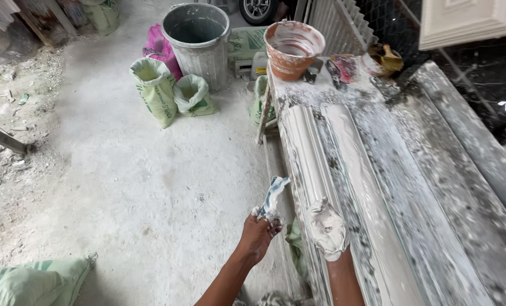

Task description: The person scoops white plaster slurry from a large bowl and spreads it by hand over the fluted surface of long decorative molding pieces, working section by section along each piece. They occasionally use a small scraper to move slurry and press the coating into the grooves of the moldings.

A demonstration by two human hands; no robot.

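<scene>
My left hand [258, 232] is closed around a plaster-smeared cloth or small tool [274, 195] with blue and white on it, held just off the left edge of the workbench. My right hand [327, 229], coated in white plaster, presses flat on the long white plaster moulding [315, 158] that runs along the bench. A second wet white strip [358, 170] lies parallel to its right.
An orange plaster-caked bucket [293, 48] stands at the bench's far end beside a dish with brushes [380, 59]. On the floor are a grey metal bin [198, 42], green-white sacks [155, 90], a pink bag [159, 48] and another sack [32, 280] at bottom left.
</scene>
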